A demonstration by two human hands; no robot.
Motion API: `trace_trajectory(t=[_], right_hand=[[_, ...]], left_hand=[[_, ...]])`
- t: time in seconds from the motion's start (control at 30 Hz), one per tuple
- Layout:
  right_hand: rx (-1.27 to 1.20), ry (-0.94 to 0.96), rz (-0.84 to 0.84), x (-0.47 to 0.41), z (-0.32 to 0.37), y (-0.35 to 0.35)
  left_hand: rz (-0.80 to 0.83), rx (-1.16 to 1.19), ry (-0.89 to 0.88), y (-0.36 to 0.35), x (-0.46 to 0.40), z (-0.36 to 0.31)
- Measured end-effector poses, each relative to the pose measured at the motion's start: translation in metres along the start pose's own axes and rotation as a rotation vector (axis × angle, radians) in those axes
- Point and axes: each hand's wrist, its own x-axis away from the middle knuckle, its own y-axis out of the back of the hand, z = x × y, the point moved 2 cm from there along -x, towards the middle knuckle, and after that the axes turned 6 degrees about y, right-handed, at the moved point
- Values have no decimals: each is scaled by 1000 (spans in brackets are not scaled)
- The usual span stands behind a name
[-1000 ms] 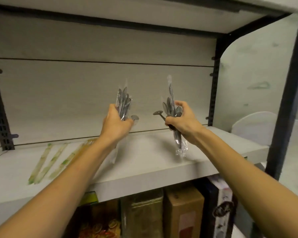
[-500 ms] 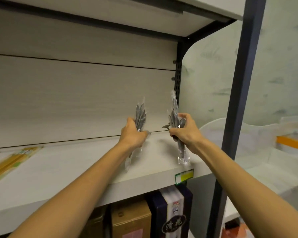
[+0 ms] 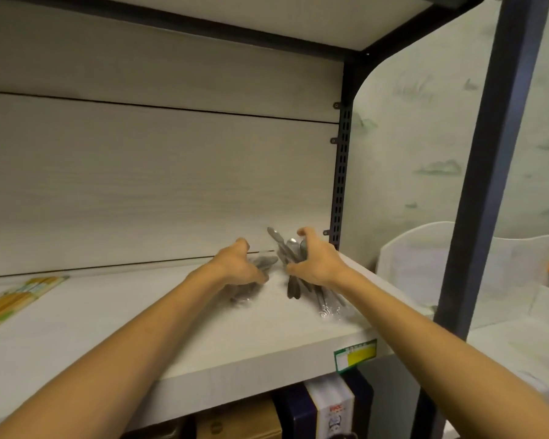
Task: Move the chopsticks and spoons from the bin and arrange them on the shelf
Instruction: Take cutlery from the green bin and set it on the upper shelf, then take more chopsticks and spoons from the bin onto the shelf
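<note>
Two packs of spoons are held down on the shelf (image 3: 203, 337), near its right end. The left pack (image 3: 260, 264) is gripped by the left hand (image 3: 238, 267), fingers curled over it. The right pack (image 3: 293, 274) is grasped by the right hand (image 3: 314, 264), thumb raised, handles sticking out below the fingers. Chopsticks (image 3: 16, 299) are laid far left of both hands.

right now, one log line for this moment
left hand: on spoon pack | right hand: lowering spoon bundle | shelf: chopsticks far left
</note>
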Motion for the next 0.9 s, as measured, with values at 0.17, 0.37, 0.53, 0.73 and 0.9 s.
trace_trajectory(t=[0.17,0.37,0.53,0.73,0.9], right_hand=[[113,63,104,11,7,-1],[316,125,161,24,20,-11],[329,240,202,37,39,-27],[363,427,25,59,103,-47],[323,709,10,98,190,-102]], left_hand=[[-25,-69,-9,10,11,12],[-230,-202,-55,19,61,35],[-372,-219,-26,34,118,71],[-500,-274,43,65,183,125],[-646,-329,80,95,247,189]])
